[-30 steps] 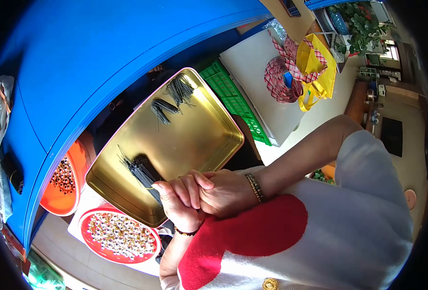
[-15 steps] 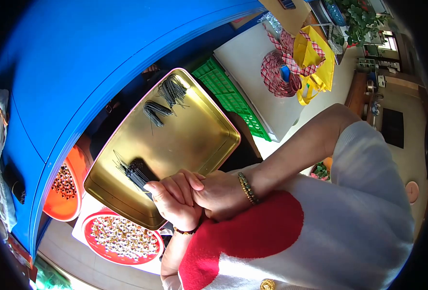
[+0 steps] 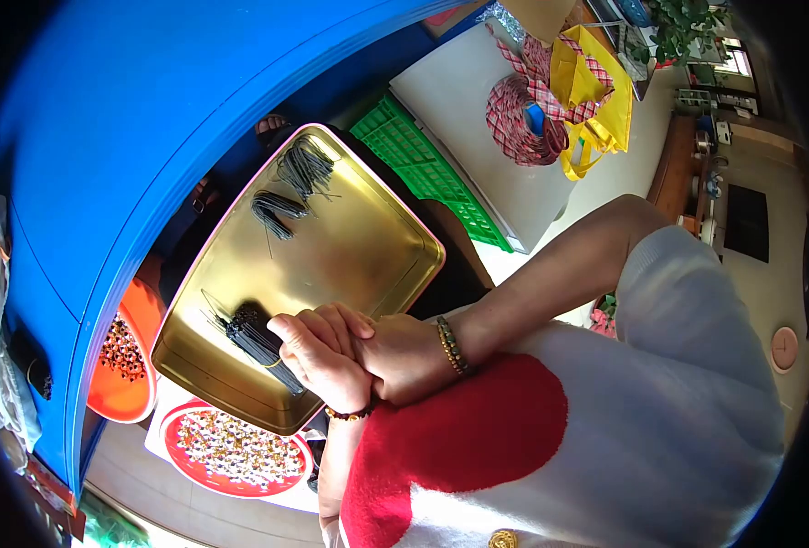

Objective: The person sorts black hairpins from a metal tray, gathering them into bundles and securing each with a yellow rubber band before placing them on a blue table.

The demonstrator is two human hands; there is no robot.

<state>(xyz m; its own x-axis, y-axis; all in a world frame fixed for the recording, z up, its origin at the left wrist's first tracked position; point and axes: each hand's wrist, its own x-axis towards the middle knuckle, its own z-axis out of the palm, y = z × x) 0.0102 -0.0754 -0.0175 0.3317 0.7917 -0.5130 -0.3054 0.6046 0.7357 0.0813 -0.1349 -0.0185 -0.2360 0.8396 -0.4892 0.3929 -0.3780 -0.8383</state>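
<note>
My left hand [image 3: 324, 358] and my right hand [image 3: 404, 352] are clasped together in front of my body. The left fingers curl over the right hand, with the left thumb on the outer side. My right hand is closed against the left, its fingertips hidden. Just beyond my hands, a bundle of thin black strands [image 3: 260, 340] tied with a yellowish band lies in a gold metal tray [image 3: 331, 242]. Two looser bent bunches of dark strands, one larger [image 3: 306, 168] and one smaller [image 3: 277, 213], rest at the tray's far end.
A red tray of gold and silver bead-like pieces [image 3: 240, 452] sits below the gold tray. An orange container [image 3: 121, 397] holds orange-and-dark pieces. Beyond are a blue table [image 3: 149, 119], a green crate [image 3: 423, 169], a plaid ribbon roll [image 3: 514, 128] and a yellow bag [image 3: 614, 119].
The view has shifted slightly, so the gold tray and hands appear a little further left. My hands stay clasped, and the banded bundle shows a bit more.
</note>
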